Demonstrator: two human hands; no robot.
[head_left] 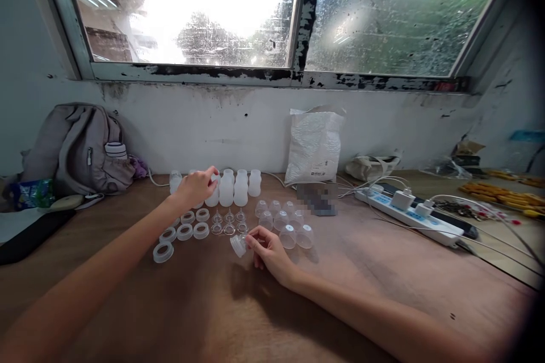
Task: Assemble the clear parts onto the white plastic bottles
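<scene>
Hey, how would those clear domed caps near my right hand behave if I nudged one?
The clear domed caps would probably slide rather than tip, since they stand wide end down. They look thin and see-through, so likely light. Their glossy surface may feel slippery.

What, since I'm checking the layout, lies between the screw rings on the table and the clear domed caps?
In the head view, clear bottle nipples stand grouped there; nearer the person, the right hand holds a threaded ring.
</scene>
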